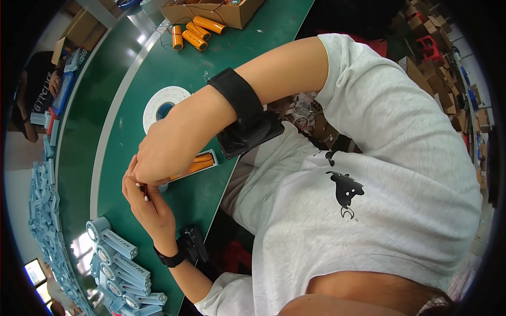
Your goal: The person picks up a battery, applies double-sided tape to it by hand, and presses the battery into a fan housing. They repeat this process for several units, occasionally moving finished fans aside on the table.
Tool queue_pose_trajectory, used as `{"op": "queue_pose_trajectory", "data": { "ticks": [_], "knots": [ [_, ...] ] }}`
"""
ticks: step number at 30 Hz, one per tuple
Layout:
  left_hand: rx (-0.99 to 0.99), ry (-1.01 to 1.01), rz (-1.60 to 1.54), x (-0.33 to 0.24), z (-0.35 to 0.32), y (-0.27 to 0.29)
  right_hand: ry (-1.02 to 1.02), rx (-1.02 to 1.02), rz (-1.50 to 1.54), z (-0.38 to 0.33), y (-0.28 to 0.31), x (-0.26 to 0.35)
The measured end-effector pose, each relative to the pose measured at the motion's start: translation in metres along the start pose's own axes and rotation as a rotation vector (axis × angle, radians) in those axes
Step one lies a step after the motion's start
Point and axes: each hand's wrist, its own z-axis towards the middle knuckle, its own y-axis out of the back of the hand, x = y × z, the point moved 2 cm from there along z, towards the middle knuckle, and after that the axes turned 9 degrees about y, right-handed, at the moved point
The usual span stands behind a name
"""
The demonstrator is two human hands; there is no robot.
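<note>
At the table's edge, my right hand (171,145), on the upper arm in the picture, curls over a pale open casing (215,157). An orange cylindrical battery (201,163) lies inside it, partly covered by the hand. My left hand (151,209) is closed at the casing's other end, its fingers meeting those of the right. Small white-tipped leads (142,191) poke out between the two hands. The right fingertips are mostly hidden, so what they pinch does not show. A white tape roll (153,108) lies on the table beside my right hand.
Light-blue fan housings (124,266) are piled near my left forearm. Several wired orange batteries (196,34) lie by a cardboard box (232,15). Beyond the green table (124,142), more blue parts (45,203) are heaped. Another person's hand (54,84) is at upper left.
</note>
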Motion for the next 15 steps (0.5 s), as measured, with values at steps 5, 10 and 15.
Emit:
{"op": "queue_pose_trajectory", "data": {
  "ticks": [5, 10, 15],
  "knots": [
    [0.062, 0.049, -0.332, -0.009, 0.006, 0.008, -0.098, 0.135, -0.028, 0.004, 0.000, -0.007],
    [0.160, -0.014, 0.028, -0.015, 0.007, 0.013, -0.014, 0.061, 0.058, -0.009, -0.016, -0.012],
    [0.096, 0.005, -0.017, -0.006, 0.004, 0.017, -0.016, -0.249, 0.301, -0.026, -0.044, -0.011]
  ]
}}
